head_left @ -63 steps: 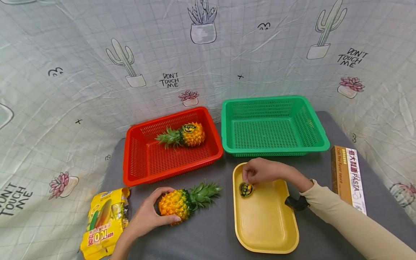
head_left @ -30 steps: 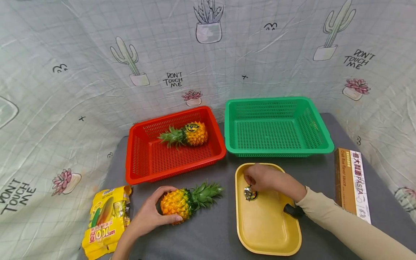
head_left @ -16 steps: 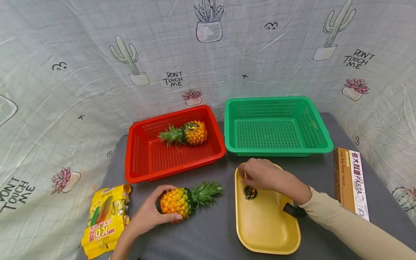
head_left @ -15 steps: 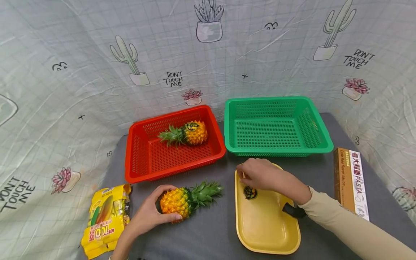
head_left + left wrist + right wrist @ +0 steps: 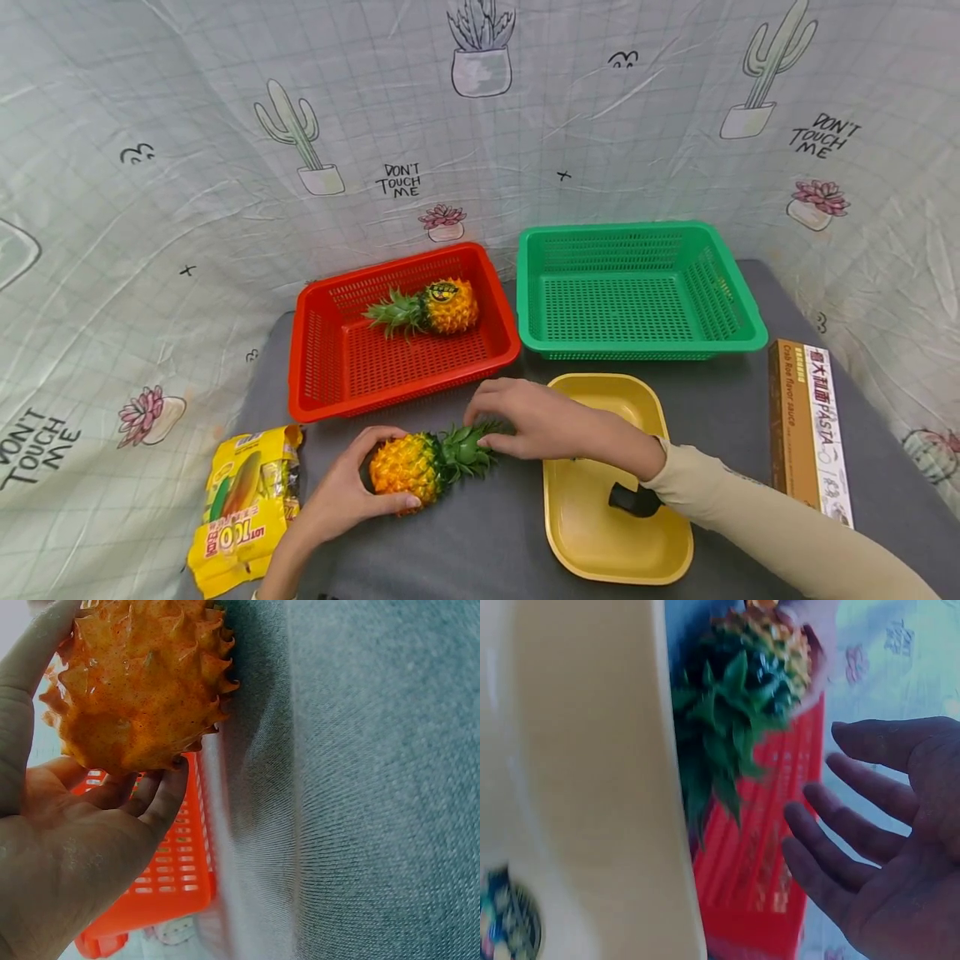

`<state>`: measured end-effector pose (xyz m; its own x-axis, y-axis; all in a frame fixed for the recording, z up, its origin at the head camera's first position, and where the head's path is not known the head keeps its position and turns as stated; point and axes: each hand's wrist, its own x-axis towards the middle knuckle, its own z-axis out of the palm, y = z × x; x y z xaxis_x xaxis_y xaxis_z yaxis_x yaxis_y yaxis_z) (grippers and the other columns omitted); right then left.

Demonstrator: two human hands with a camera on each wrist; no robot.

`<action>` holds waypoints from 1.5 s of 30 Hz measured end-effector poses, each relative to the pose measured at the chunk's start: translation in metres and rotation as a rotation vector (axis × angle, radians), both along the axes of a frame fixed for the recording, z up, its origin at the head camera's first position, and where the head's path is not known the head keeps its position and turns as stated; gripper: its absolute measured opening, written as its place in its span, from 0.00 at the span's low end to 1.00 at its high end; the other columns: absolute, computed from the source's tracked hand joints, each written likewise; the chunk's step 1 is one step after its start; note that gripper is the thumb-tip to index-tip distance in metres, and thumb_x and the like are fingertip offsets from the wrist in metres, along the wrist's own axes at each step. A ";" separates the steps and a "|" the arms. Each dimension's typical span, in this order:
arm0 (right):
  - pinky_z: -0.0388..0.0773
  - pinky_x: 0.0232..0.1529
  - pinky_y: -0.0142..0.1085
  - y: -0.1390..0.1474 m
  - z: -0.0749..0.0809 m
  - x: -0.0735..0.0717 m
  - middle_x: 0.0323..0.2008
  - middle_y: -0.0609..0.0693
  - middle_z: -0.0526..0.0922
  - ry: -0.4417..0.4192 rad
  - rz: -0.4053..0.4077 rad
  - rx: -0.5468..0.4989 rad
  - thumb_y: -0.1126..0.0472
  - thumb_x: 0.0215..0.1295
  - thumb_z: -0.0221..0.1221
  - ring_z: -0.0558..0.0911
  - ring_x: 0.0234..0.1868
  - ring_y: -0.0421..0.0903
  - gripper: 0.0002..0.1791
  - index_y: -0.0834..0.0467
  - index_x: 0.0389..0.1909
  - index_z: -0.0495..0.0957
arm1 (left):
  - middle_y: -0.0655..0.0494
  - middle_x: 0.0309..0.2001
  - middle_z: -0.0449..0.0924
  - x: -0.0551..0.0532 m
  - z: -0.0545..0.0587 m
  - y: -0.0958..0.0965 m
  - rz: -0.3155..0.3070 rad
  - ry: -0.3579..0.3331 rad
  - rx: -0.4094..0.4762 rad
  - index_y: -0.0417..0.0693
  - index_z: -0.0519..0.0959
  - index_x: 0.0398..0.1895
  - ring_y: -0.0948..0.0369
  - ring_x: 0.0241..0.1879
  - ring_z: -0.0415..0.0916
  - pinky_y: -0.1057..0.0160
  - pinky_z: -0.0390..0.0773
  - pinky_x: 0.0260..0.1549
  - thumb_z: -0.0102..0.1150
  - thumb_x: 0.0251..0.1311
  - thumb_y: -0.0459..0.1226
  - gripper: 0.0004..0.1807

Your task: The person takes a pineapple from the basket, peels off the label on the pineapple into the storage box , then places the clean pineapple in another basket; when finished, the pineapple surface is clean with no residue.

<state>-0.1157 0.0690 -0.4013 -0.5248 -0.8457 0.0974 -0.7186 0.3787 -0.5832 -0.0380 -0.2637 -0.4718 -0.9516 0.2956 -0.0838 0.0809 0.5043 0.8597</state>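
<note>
An orange-yellow pineapple lies on its side on the grey table, its green leaves pointing right. My left hand grips its base, thumb on the near side and fingers on the far side; the left wrist view shows the spiky skin between them. My right hand hovers at the leaf tips, partly covering them. In the right wrist view its fingers are spread and hold nothing. Beneath my right forearm is the yellow tray. A round dark sticker lies in it, mostly hidden by the arm in the head view.
Behind stand a red basket with a stickered pineapple inside and a green basket. A yellow snack bag lies at the left, and a pasta box at the right. A patterned cloth hangs behind everything.
My right hand handled the round sticker in the tray, released it there, then moved left to the pineapple's leaves. The left hand keeps its hold on the pineapple.
</note>
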 end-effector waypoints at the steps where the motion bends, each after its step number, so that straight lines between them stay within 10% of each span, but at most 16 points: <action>1: 0.79 0.56 0.39 -0.006 -0.001 0.001 0.55 0.48 0.81 0.014 0.005 0.008 0.55 0.73 0.69 0.81 0.55 0.45 0.16 0.53 0.58 0.83 | 0.66 0.64 0.75 0.000 0.000 0.000 0.000 0.001 0.000 0.62 0.74 0.70 0.59 0.58 0.76 0.51 0.79 0.57 0.87 0.48 0.49 0.44; 20: 0.72 0.67 0.45 -0.067 -0.029 0.015 0.69 0.50 0.71 0.162 -0.014 0.231 0.35 0.60 0.74 0.73 0.63 0.48 0.52 0.54 0.78 0.65 | 0.60 0.63 0.74 0.000 0.000 -0.002 -0.010 0.001 0.003 0.60 0.73 0.69 0.55 0.56 0.76 0.56 0.79 0.56 0.86 0.51 0.46 0.42; 45: 0.79 0.59 0.44 -0.077 -0.047 0.015 0.57 0.47 0.79 0.112 -0.087 0.279 0.33 0.55 0.76 0.80 0.55 0.44 0.47 0.53 0.70 0.72 | 0.64 0.64 0.74 0.001 0.004 0.001 0.023 -0.031 -0.023 0.58 0.72 0.72 0.57 0.57 0.75 0.50 0.78 0.56 0.88 0.46 0.50 0.49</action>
<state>-0.1004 -0.0081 -0.4485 -0.5953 -0.8003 -0.0712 -0.7304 0.5759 -0.3671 -0.0373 -0.2632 -0.4680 -0.9550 0.2713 -0.1200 0.0423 0.5252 0.8499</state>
